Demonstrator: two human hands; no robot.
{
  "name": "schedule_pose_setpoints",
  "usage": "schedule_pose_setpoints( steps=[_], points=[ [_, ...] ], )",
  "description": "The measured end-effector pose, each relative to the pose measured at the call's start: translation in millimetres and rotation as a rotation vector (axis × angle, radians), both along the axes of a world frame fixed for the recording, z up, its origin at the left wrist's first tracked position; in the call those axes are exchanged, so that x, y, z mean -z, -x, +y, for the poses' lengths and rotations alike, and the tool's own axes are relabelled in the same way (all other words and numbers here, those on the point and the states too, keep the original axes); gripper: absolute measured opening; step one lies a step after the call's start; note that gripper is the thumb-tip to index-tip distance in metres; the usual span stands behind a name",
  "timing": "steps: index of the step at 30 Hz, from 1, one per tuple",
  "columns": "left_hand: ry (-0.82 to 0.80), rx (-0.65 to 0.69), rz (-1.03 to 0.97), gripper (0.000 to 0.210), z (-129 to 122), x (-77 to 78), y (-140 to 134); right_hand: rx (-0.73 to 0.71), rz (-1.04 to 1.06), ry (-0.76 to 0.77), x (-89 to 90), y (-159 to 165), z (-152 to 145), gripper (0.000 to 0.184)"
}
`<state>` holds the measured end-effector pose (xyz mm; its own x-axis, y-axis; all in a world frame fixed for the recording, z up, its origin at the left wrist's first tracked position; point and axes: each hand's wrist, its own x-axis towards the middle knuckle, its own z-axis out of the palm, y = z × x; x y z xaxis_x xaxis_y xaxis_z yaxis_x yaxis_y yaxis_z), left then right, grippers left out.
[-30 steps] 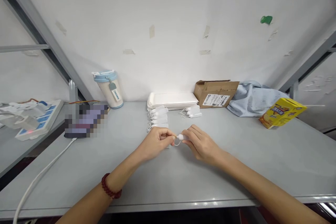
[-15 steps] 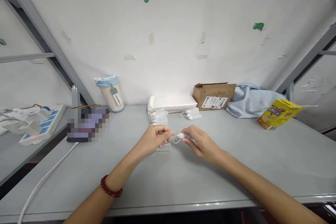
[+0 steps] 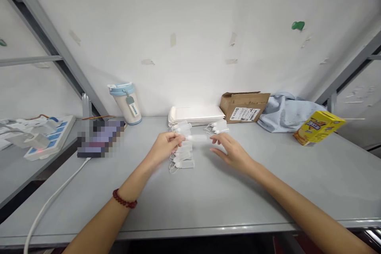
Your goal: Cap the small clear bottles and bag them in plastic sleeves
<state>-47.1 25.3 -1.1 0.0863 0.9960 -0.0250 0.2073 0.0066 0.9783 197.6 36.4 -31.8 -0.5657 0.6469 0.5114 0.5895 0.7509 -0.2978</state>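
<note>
My left hand (image 3: 167,145) pinches the capped, corded end of a small translucent bottle (image 3: 198,138), which points to the right just above the table. My right hand (image 3: 230,147) is off the bottle, thumb and fingers apart, close to its far end. Beneath and around my left hand lies a column of several similar bottles (image 3: 185,164) with white cord loops, partly hidden by the hand. A smaller cluster of the same bottles (image 3: 219,127) rests farther back, beyond my right fingers.
Behind the bottles stand a stack of white flat packs (image 3: 196,114) and a cardboard box (image 3: 245,107). To the right are a light blue cloth (image 3: 282,113) and a yellow drink carton (image 3: 318,127). A tumbler (image 3: 126,105), a blurred phone (image 3: 100,139) and a power strip (image 3: 56,139) occupy the left.
The bottle has passed from my right hand to my left and moved back and left, over the column. My right fingers have opened and let go.
</note>
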Motion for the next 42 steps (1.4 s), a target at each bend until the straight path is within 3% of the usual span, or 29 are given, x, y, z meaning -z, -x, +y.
schedule_pose_setpoints(
  steps=[4,12,22,29,42],
  points=[
    [-0.016,-0.133,-0.056,0.037,19,10.8,23,0.11,0.004,0.008,5.7,-19,23,0.024],
    [0.031,-0.123,-0.071,0.04,31,29.8,28,0.232,0.012,-0.006,19.1,-45,54,0.026],
    [0.03,-0.179,-0.066,0.038,28,26.7,24,0.3,0.009,-0.104,24.3,-49,61,0.03],
    [0.036,-0.219,-0.09,0.034,26,23.1,22,0.245,-0.057,-0.125,24.7,-49,64,0.044],
    [0.034,-0.292,-0.118,0.031,29,25.7,23,0.2,-0.04,-0.113,28.0,-46,65,0.032]
  ],
)
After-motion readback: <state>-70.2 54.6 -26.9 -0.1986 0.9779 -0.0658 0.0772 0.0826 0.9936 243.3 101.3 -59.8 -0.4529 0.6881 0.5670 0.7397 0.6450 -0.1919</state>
